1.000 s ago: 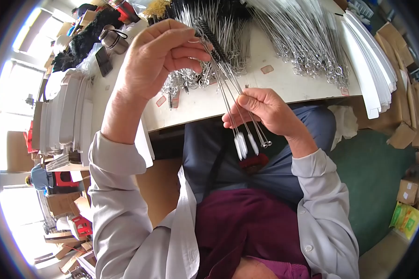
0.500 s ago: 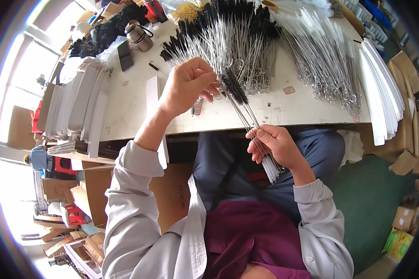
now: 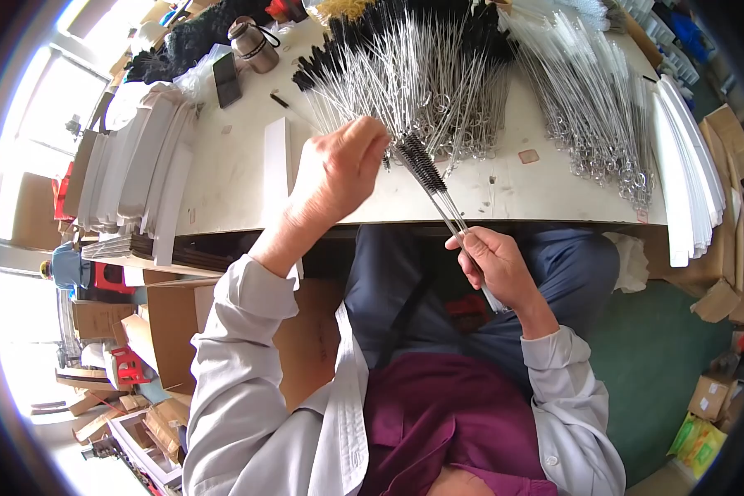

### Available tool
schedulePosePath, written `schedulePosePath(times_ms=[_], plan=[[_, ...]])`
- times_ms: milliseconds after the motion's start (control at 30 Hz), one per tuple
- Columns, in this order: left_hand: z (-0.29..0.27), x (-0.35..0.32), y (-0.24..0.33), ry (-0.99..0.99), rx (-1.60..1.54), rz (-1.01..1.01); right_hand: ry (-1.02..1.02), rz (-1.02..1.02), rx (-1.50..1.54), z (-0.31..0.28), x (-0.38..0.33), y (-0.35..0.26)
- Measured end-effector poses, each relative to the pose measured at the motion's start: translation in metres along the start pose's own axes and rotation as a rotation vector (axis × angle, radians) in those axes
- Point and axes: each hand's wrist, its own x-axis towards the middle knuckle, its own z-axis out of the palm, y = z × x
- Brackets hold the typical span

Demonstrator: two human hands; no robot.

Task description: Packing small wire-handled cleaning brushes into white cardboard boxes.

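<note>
A bunch of wire-stemmed tube brushes [image 3: 426, 172] with black bristles is in my right hand [image 3: 498, 269], whose fingers wrap around the stems above my lap. The bunch slants up and left, with its bristle ends by the table's front part. My left hand [image 3: 339, 169] is raised just left of those bristles, fingers drawn together in a pinch. Whatever lies between its fingertips is hidden by the hand. Behind both hands spreads a big heap of black tube brushes [image 3: 413, 74], their looped wire ends facing me.
White-bristled brushes [image 3: 583, 107] lie heaped at the right of the table [image 3: 231, 178]. Long white card strips are stacked on the left [image 3: 136, 169] and right [image 3: 682, 174] edges. A steel flask [image 3: 254, 45], a dark phone [image 3: 226, 80] and a pen [image 3: 279, 100] lie at the back left.
My left hand's fingers have gone from loosely spread to pinched, and its back has turned more toward me. My right hand has turned a little, still holding the bunch. The whole view has shifted slightly.
</note>
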Motion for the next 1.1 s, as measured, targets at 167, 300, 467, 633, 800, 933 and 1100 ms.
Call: schedulePosePath(times_ms=[167, 300, 467, 633, 800, 933, 1100], plan=[[0.003, -0.029, 0.009, -0.074, 0.202, 0.344, 0.042, -0.029, -0.123, 0.0, 0.001, 0.007], [0.0, -0.065, 0.008, 0.011, 0.152, 0.291, 0.13, -0.172, -0.333, 0.003, -0.001, 0.009], [-0.041, -0.1, -0.05, -0.023, 0.487, -0.565, 0.116, -0.139, -0.359, 0.002, -0.005, 0.013], [-0.043, -0.116, -0.065, -0.209, 0.499, -0.782, 0.085, -0.18, -0.369, 0.012, 0.0, 0.017], [-0.057, -0.117, -0.07, -0.286, 0.486, -0.81, 0.066, -0.121, -0.401, 0.011, -0.003, 0.015], [-0.073, -0.112, -0.065, -0.169, -0.152, -1.122, 0.05, -0.106, -0.419, 0.011, -0.007, 0.017], [-0.064, -0.129, -0.069, 0.142, -0.958, -1.234, -0.03, -0.088, -0.371, 0.027, -0.013, 0.008]])
